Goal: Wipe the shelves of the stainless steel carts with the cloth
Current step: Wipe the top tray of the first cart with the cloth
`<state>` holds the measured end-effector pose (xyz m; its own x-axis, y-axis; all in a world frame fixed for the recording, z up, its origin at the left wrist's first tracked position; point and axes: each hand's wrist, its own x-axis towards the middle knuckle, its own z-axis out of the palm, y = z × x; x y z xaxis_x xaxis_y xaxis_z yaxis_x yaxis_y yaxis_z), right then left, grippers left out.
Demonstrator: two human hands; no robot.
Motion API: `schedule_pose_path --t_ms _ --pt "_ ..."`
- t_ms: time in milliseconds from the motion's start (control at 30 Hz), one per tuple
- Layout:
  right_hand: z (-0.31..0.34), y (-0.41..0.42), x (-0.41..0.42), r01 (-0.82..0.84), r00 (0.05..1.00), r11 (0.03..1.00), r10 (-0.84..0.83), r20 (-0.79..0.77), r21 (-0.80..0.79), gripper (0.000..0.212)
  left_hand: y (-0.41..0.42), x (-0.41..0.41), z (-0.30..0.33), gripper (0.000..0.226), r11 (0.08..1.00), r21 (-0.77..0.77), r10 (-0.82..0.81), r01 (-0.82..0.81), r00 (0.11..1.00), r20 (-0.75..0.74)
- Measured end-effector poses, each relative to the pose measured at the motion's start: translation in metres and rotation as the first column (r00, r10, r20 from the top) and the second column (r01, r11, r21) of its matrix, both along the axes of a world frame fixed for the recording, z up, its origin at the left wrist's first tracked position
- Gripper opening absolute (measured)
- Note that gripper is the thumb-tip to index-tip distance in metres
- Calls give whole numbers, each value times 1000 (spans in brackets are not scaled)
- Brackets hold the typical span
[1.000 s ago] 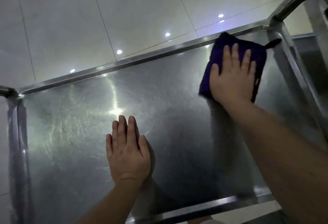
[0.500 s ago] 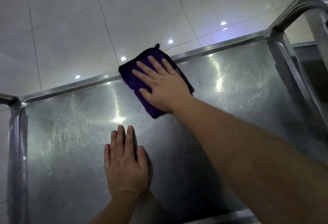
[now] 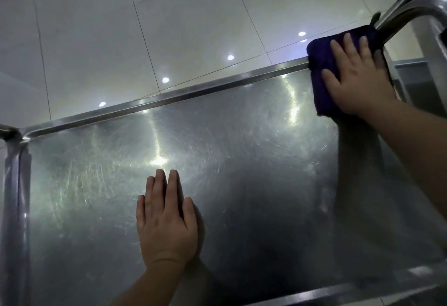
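The scratched stainless steel cart shelf (image 3: 242, 160) fills most of the view, with a raised rim along its far edge. A folded dark purple cloth (image 3: 319, 68) lies at the shelf's far right corner, partly over the rim. My right hand (image 3: 355, 78) presses flat on the cloth with straight fingers. My left hand (image 3: 167, 221) rests flat on the bare shelf near the middle front, fingers together and straight.
The cart's curved handle tube (image 3: 411, 12) rises at the far right corner just beyond the cloth. A corner post (image 3: 14, 184) runs down the left side. Pale glossy floor tiles (image 3: 169, 27) lie beyond the far rim.
My right hand has swept the cloth from the middle of the far rim back to the far right corner. My left hand has stayed in place on the shelf.
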<state>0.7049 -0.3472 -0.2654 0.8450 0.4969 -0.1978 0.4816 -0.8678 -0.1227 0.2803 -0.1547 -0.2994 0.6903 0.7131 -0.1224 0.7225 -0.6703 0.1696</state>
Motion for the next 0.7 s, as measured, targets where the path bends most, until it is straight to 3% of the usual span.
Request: schedule_pose_path --t_ms 400,600,700 --pt "5 -173 -248 -60 994 978 40 -100 -201 73 -1 1 4 67 1000 -17 24 -24 1000 20" --pt "6 -135 -185 -182 982 972 170 -86 -147 73 0 1 1 67 1000 -18 18 -17 1000 20" --pt "1 -73 -112 -83 996 992 79 -39 -100 74 0 1 1 67 1000 -5 17 -17 1000 22"
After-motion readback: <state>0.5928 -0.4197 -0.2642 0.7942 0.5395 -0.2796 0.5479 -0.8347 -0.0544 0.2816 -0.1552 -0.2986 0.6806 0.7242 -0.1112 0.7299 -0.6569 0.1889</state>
